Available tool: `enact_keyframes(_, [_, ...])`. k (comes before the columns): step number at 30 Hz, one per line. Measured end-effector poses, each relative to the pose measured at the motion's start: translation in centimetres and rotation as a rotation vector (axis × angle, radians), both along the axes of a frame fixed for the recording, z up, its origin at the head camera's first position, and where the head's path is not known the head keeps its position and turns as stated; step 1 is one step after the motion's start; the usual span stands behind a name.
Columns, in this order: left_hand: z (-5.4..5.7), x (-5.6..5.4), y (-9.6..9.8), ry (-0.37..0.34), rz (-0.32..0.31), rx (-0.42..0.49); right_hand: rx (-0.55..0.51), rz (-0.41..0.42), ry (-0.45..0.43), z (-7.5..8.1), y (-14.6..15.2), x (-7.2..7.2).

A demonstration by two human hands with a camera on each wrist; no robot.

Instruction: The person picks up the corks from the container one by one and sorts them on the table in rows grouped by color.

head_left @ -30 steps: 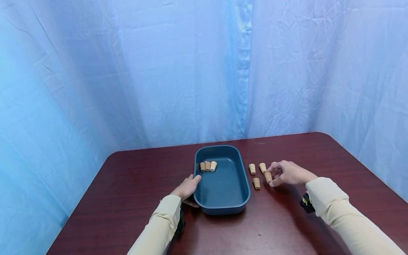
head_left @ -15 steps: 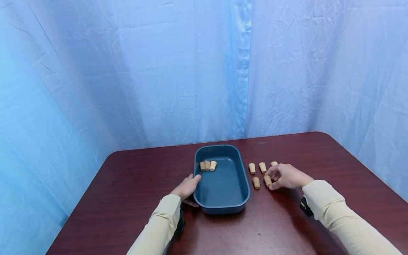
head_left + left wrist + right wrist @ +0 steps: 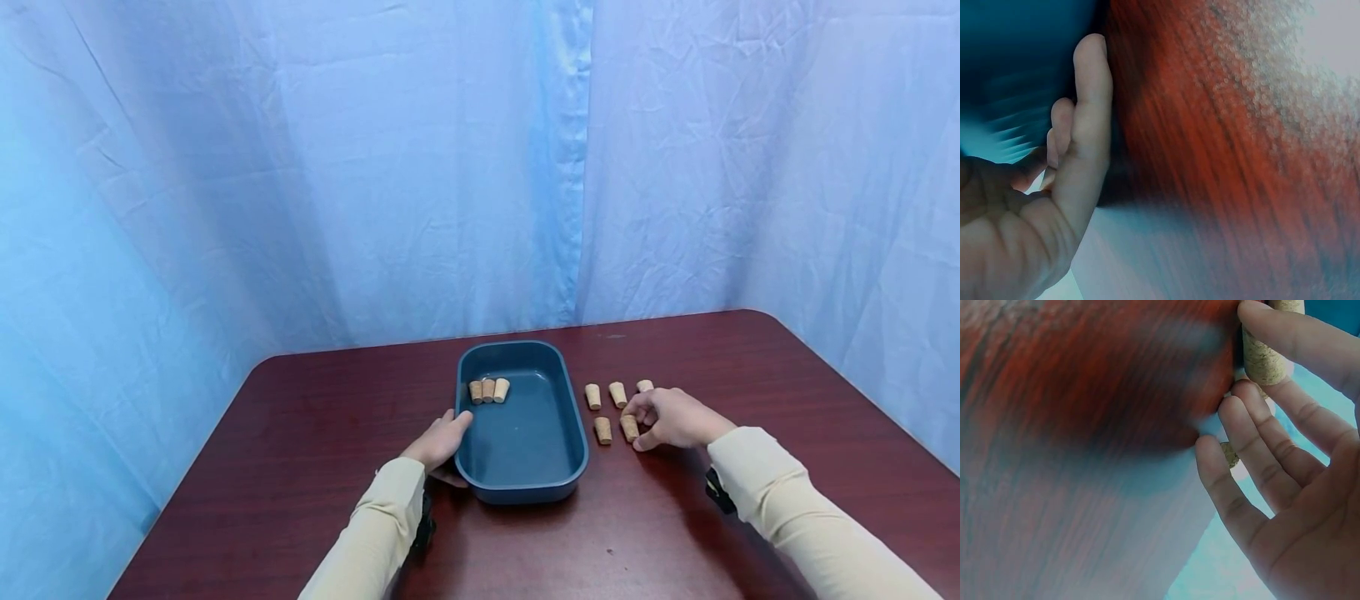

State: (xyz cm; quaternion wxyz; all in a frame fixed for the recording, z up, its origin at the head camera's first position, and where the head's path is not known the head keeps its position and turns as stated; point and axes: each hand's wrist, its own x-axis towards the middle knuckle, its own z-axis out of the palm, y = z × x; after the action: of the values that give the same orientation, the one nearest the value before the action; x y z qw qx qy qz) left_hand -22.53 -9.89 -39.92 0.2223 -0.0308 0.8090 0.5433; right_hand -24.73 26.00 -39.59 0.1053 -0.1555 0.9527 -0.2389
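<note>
My left hand [image 3: 442, 439] holds the left side of a dark blue rectangular baking dish [image 3: 525, 497], thumb over the rim. In the left wrist view, its fingers [image 3: 1092, 106] lie along the dish's outer wall [image 3: 1016, 50]. Three cork stoppers [image 3: 488, 391] lie side by side inside, near the left wall. Right of the dish, my right hand [image 3: 678, 417] pinches a cork stopper [image 3: 629, 427] at the table surface between thumb and forefinger. The right wrist view shows this cork [image 3: 1263, 359] partly behind a finger, with the other fingers spread.
Left of the held cork is another cork [image 3: 603, 430]. Behind them stand a row of corks: one at left [image 3: 592, 396], a middle one [image 3: 618, 394], and a right one [image 3: 645, 386] partly hidden by my hand. Pale blue curtains [image 3: 420, 167] hang behind the dark red table [image 3: 337, 417].
My right hand has moved slightly towards me and left, lowering the cork into line beside the front cork. The back right cork has come into view. The left hand and dish have stayed still.
</note>
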Motion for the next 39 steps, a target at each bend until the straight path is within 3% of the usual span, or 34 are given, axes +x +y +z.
enact_keyframes(6, [0.0,0.0,0.0,-0.007,0.002,0.004,0.016,0.011,-0.018,0.2,-0.1,0.0])
enact_keyframes(19, [0.0,-0.1,0.0,-0.014,-0.006,-0.006,-0.075,0.052,-0.043,1.5,0.5,-0.2])
enact_keyframes(28, [0.0,0.0,-0.1,-0.006,-0.008,-0.002,-0.164,0.027,0.090,2.5,0.2,-0.6])
enact_keyframes(32, [0.0,-0.1,0.0,-0.002,-0.003,-0.008,-0.224,0.007,0.120,2.7,-0.4,-0.7])
enact_keyframes(39, [-0.1,-0.1,0.1,-0.001,0.011,-0.018,-0.240,0.003,0.160,3.1,-1.2,-0.9])
